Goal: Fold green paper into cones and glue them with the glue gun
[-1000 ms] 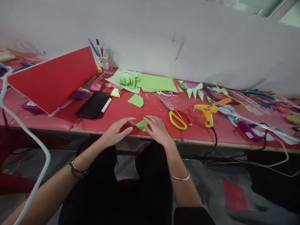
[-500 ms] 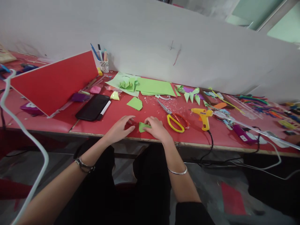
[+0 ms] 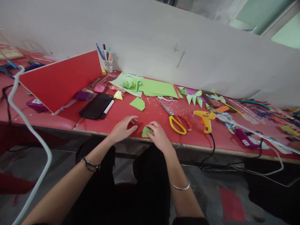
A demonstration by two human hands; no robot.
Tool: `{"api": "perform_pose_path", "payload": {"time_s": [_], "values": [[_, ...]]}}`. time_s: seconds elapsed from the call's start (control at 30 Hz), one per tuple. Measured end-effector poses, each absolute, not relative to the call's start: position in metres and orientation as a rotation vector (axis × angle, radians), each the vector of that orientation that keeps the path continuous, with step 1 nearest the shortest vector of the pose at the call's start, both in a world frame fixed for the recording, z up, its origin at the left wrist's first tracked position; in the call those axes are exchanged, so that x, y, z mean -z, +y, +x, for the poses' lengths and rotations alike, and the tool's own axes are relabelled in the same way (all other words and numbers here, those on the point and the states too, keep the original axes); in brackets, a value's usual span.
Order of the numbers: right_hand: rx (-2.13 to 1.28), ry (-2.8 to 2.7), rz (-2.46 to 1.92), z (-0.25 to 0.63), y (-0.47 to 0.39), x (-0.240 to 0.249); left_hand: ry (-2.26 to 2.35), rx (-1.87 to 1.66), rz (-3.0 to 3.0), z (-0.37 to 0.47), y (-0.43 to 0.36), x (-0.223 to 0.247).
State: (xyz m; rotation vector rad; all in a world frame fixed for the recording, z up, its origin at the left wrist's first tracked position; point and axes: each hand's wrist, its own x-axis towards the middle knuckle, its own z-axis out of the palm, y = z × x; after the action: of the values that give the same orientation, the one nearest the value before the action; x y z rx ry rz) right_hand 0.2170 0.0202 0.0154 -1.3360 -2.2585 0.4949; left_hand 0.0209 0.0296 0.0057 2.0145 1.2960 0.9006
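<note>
Tabletop [image 3: 153, 114]: red, its front edge running close beneath both hands; open red strip behind them.
Red board [image 3: 63, 82]: leaning over at the left, well apart from the action.
Scissors [image 3: 172, 116]: blades apart, lying right of the right hand with a gap between.
Left hand [image 3: 123, 128]: fingers wide, thumb apart, nothing held!
Right hand [image 3: 160, 135]: fingers narrow over the green piece [image 3: 144, 132]; firm grip, cannot tell.
Green piece: right by the front edge, between the hands.
</note>
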Motion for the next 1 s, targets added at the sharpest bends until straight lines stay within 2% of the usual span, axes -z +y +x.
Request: {"api": "perform_pose_path", "payload": {"time_s": [0.13, 0.23, 0.4, 0.6, 0.77, 1.0], "values": [[-0.452, -2.234, -1.385, 0.211, 0.026, -0.018, 1.312, -0.816, 2.115, 0.021, 0.028, -0.009], [-0.447, -2.185, -1.346, 0.215, 0.027, -0.021, 1.328, -0.658, 2.406, 0.026, 0.024, -0.012], [-0.447, -2.139, -1.347, 0.240, 0.015, -0.023, 1.022, -0.468, 2.849, 0.037, 0.020, -0.007], [-0.377, -2.416, -1.301, 0.251, -0.004, -0.024, 0.983, -0.631, 3.082, 0.040, 0.016, 0.000], [-0.265, -2.547, -1.256, 0.238, -0.001, -0.029, 0.969, -0.871, 2.980, 0.040, 0.016, -0.005], [-0.621, -2.524, -1.083, 0.229, 0.010, -0.036, 0.916, -0.828, 2.764, 0.034, 0.020, -0.024]]}}
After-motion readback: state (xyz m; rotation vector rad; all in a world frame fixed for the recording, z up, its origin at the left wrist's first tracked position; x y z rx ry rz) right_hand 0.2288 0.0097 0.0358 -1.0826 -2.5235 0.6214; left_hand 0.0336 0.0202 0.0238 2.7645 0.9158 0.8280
